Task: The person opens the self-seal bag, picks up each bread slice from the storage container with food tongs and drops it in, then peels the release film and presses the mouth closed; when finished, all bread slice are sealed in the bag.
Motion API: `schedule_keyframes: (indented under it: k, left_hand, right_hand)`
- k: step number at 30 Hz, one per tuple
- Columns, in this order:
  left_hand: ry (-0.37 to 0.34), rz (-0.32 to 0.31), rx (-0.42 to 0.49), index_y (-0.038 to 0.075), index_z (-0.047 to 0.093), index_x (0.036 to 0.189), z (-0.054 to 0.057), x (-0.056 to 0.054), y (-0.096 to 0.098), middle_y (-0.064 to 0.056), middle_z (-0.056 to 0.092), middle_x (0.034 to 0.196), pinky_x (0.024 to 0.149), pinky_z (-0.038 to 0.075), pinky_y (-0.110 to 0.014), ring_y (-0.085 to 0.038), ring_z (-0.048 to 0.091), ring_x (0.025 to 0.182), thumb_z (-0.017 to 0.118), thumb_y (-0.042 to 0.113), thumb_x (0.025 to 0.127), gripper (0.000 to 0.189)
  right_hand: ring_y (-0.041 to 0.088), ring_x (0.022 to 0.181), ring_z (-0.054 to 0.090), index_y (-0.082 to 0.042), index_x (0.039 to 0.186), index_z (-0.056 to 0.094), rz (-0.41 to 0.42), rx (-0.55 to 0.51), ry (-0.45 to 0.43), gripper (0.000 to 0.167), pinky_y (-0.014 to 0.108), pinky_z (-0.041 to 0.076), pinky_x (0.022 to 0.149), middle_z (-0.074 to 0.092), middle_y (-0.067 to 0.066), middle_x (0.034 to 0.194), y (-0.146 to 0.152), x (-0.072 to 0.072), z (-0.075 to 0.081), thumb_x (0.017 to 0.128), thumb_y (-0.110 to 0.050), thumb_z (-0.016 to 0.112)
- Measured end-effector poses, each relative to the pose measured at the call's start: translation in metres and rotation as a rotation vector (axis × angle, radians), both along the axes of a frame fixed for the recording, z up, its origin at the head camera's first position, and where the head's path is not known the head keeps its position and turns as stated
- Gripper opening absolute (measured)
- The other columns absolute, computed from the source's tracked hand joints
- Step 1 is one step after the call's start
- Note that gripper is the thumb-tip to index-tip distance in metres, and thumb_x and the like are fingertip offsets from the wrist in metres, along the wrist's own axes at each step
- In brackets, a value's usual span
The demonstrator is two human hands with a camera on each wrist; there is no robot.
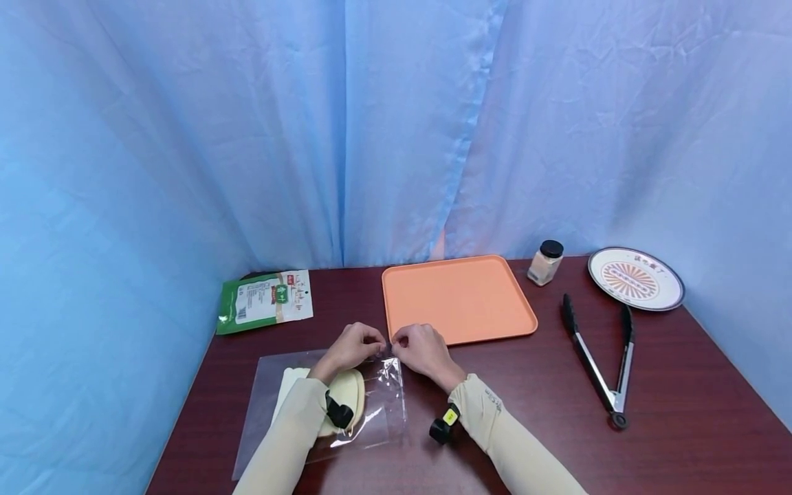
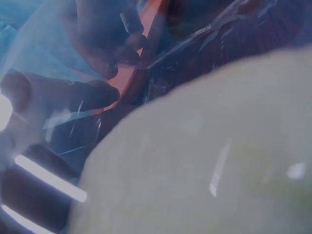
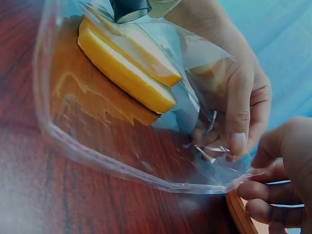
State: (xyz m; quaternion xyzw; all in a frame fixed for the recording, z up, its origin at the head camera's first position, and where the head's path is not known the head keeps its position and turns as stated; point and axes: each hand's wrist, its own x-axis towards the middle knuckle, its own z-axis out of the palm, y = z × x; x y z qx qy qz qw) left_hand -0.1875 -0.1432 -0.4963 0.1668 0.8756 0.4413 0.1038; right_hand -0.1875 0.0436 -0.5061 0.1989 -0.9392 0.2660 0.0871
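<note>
A clear plastic bag (image 1: pixel 379 416) lies on the table, with pale yellow slabs (image 1: pixel 348 386) inside it. In the right wrist view the slabs (image 3: pixel 129 75) show orange-yellow edges and white upper faces; their kind is unclear. My left hand (image 1: pixel 351 349) reaches over the bag and pinches its film near the far right corner, thumb against fingers. Right beside it, my right hand (image 1: pixel 423 349) pinches the same corner between thumb and forefinger. Through the film in the left wrist view, a slab (image 2: pixel 204 141) fills the lower right.
An orange tray (image 1: pixel 458 299) lies just beyond my hands. At the back left is a green and white packet (image 1: pixel 266 301). To the right stand a black-lidded jar (image 1: pixel 546 262), a patterned plate (image 1: pixel 637 278) and spread tongs (image 1: pixel 609 371). Blue curtains (image 1: pixel 396 137) surround the table.
</note>
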Motion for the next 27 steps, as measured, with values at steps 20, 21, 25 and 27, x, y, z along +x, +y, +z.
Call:
schedule_keyframes:
  k: [20,21,25,27]
  left_hand:
    - [-0.010,0.024,0.018,0.001,0.076,0.087,-0.0034,0.0002,-0.0030,-0.012,0.073,0.077,0.057,0.051,-0.019,-0.013,0.062,0.064,0.065,0.002,0.093,0.013]
    - [-0.014,0.028,0.016,0.002,0.076,0.087,-0.0036,0.0000,-0.0032,-0.012,0.073,0.077,0.058,0.050,-0.018,-0.012,0.061,0.064,0.065,0.003,0.093,0.013]
    - [-0.023,0.030,0.015,0.002,0.077,0.088,-0.0031,-0.0001,-0.0031,-0.012,0.073,0.079,0.058,0.049,-0.018,-0.010,0.060,0.064,0.065,0.004,0.093,0.013]
    - [-0.028,0.024,0.017,0.002,0.077,0.089,-0.0028,0.0004,-0.0032,-0.013,0.074,0.080,0.058,0.050,-0.018,-0.010,0.061,0.065,0.065,0.004,0.094,0.013]
  right_hand:
    - [0.006,0.062,0.058,-0.015,0.077,0.078,0.107,-0.018,0.054,0.008,0.021,0.048,0.059,0.071,-0.006,0.069,-0.0004,-0.0058,-0.0015,0.077,-0.010,0.071]
    - [0.006,0.062,0.058,-0.014,0.077,0.078,0.111,-0.018,0.058,0.008,0.020,0.048,0.059,0.071,-0.006,0.069,-0.0005,-0.0061,-0.0014,0.077,-0.010,0.071]
    - [0.005,0.058,0.050,-0.015,0.073,0.075,0.117,-0.004,0.065,0.008,0.020,0.043,0.056,0.064,-0.007,0.063,-0.0013,-0.0063,-0.0003,0.076,-0.010,0.070]
    - [0.005,0.058,0.047,-0.016,0.070,0.072,0.113,-0.001,0.060,0.009,0.020,0.041,0.055,0.060,-0.008,0.060,-0.0020,-0.0062,-0.0002,0.076,-0.010,0.070]
